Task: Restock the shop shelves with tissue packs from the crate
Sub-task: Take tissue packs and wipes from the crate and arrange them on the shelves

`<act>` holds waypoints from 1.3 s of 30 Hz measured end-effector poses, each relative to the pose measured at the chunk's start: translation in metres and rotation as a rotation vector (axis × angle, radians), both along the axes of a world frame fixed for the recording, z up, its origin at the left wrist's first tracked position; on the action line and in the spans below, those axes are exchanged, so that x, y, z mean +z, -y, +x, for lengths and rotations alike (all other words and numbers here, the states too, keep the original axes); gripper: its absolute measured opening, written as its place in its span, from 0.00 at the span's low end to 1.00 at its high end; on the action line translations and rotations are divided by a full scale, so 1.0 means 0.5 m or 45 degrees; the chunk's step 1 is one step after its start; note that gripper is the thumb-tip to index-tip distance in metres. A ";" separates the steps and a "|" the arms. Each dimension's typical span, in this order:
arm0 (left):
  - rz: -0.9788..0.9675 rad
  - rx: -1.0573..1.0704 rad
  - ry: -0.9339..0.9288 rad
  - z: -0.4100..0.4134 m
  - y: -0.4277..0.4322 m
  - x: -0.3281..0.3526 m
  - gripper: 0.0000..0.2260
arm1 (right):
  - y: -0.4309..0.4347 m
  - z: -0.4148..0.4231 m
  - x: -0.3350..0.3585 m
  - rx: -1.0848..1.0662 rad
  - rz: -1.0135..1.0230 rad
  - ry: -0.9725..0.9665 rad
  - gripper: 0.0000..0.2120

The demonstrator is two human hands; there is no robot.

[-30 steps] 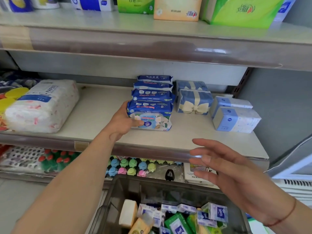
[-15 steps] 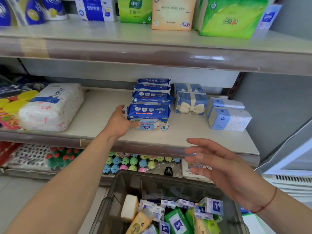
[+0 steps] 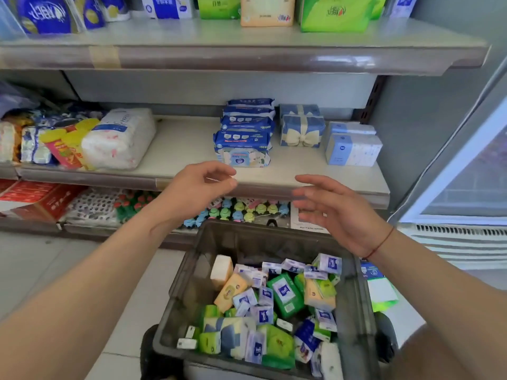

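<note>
Our left hand (image 3: 201,185) and right hand (image 3: 340,215) hover empty, fingers apart — we'd best grasp the green tissue pack (image 3: 285,295) below them.

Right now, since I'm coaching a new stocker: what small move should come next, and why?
Probably lower the right hand into the crate and grip the green pack: both it and the left hand hold nothing, and the middle shelf shows bare room.

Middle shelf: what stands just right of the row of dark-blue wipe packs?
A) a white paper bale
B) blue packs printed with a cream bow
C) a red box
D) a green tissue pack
B: the blue packs printed with a cream bow stand just right of the dark-blue wipe packs on the middle shelf.
</note>
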State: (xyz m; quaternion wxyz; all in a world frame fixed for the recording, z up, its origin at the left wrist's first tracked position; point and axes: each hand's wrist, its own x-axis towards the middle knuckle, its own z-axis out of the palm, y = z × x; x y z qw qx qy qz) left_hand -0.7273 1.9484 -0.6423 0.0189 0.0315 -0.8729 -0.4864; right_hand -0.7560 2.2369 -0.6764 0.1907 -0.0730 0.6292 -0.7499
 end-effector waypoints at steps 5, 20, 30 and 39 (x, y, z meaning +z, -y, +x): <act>-0.035 -0.079 0.069 0.079 -0.038 -0.052 0.10 | -0.027 0.042 -0.035 0.024 0.144 0.041 0.13; -0.371 -0.397 0.710 0.110 -0.133 -0.342 0.17 | -0.079 0.108 -0.290 0.277 0.785 0.345 0.09; -0.918 -0.538 0.913 0.132 -0.096 -0.533 0.28 | 0.000 0.158 -0.471 0.707 1.093 0.370 0.13; -0.859 -0.548 0.758 0.071 -0.119 -0.632 0.21 | 0.036 0.206 -0.626 1.052 1.413 0.049 0.37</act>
